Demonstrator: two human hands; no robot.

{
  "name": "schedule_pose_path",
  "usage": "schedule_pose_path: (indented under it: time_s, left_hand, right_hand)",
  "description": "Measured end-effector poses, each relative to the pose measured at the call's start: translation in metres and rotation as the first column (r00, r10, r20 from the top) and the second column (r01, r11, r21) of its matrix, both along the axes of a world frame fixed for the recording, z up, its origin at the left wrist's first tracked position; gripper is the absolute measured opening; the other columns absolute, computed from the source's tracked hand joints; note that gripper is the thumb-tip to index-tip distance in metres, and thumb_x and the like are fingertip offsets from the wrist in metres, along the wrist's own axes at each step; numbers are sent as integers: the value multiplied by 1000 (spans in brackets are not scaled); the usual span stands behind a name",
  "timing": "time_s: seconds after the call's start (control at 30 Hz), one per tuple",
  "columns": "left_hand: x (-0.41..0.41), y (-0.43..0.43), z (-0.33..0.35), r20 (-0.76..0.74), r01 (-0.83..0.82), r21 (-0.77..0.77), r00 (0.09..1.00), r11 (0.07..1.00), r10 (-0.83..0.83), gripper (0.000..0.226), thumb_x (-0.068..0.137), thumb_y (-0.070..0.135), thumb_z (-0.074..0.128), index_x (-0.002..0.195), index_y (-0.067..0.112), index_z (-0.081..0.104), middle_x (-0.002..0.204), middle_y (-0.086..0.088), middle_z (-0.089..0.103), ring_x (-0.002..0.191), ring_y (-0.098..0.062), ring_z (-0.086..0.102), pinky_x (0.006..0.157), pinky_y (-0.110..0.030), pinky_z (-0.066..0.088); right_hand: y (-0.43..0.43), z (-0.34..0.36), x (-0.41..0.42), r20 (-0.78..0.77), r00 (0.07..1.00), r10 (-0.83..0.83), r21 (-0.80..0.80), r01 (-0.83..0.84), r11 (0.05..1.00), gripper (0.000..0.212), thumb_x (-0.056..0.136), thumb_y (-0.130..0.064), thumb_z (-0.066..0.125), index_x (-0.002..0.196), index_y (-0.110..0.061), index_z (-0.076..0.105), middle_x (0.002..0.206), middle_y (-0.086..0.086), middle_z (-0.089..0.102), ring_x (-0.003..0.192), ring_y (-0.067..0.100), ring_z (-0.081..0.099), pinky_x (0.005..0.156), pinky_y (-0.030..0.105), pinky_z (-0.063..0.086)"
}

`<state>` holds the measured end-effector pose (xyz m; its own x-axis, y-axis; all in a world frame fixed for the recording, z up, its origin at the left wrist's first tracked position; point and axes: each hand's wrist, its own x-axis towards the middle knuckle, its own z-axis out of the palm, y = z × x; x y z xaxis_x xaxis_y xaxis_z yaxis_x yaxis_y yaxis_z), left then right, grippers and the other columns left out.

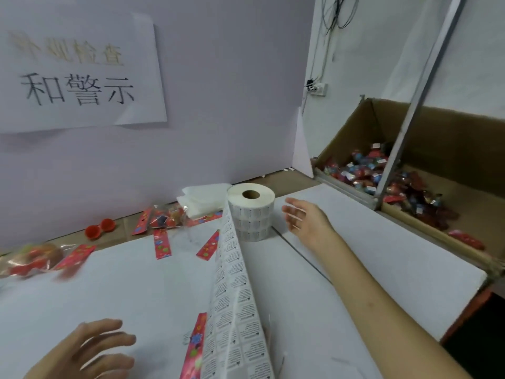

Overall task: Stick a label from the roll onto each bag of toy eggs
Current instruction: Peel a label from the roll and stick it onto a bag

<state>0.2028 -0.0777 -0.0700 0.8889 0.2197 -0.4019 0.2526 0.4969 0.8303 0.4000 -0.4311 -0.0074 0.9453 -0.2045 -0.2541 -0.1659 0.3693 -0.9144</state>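
Both hands are empty, fingers spread: right hand just beside the roll at centre, left hand at lower left. Unheld, the raised label strip could flop and crease; a bag of toy eggs lies at the left edge.

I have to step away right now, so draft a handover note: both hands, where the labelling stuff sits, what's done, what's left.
Left hand: open, empty, over the table's near edge.
Right hand: open, empty, just right of the label roll.
A strip of labels runs from the roll toward the person.
Done: the boxed bags in the cardboard box at right show white labels.
Left: loose bags at the table's left edge and at the back; no labels visible on them.
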Motion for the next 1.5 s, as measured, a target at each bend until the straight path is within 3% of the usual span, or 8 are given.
schedule_pose_path:
  time_s: [0.37,0.53,0.67,0.8,0.93,1.2,1.43,1.5]
  left_hand:
    - [-20,24,11,288,-194,436,955,879,67,26,98,3,60,77,11,75,69,-18,67,46,-19,50,40,-23,39]
    - [-21,29,7,311,-274,720,949,637,57,22,94,10,67,75,19,72,56,-4,62,46,-11,51,47,-22,39]
    - [-19,37,6,288,-320,655,943,685,165,20,93,13,66,74,18,71,53,2,55,50,-14,45,52,-23,37]
    - [-19,44,4,259,-346,577,937,740,235,19,93,16,67,75,18,70,58,-2,53,56,-17,39,56,-30,31]
    - [-15,47,4,245,-363,536,931,762,272,17,92,17,67,76,18,71,58,-2,53,56,-14,40,53,-24,32]
    - [-14,47,4,253,-358,517,932,778,260,18,91,15,67,74,17,69,67,-19,59,60,-17,40,62,-32,35]
    - [-15,47,5,301,-340,480,930,809,212,11,97,24,68,87,20,71,74,-1,66,55,-11,53,53,-32,42]
    - [-15,45,11,316,-333,341,921,879,227,14,96,33,71,101,20,70,94,-5,72,66,-15,64,54,-36,50]
  right_hand:
    - [157,30,-57,199,766,611,-590,-404,699,21,98,-2,57,87,-12,72,75,6,72,65,22,71,64,31,59]
    - [225,12,-51,129,667,734,-834,-327,444,12,90,-10,69,100,-16,70,94,4,72,73,14,65,69,30,54]
    - [274,-15,-33,-8,609,793,-980,-164,116,35,91,-24,70,124,-17,60,124,4,57,103,18,59,85,29,50]
    - [295,-28,0,-35,740,672,-991,62,-120,42,90,-18,63,129,-8,51,134,13,47,121,35,50,95,41,45]
    - [287,-38,30,10,884,467,-998,35,-44,40,90,-13,58,129,-5,53,134,18,52,125,39,48,103,46,42]
    - [278,-34,46,95,884,458,-987,144,-73,20,96,-17,58,113,-14,67,117,10,66,112,33,57,97,43,39]
    - [261,11,-35,207,807,554,-652,-309,693,18,102,-13,54,106,-9,71,98,13,75,83,26,72,73,31,53]
    - [244,20,-70,179,720,671,-446,-549,707,24,104,-14,49,111,-8,71,98,17,76,78,30,74,67,30,57]
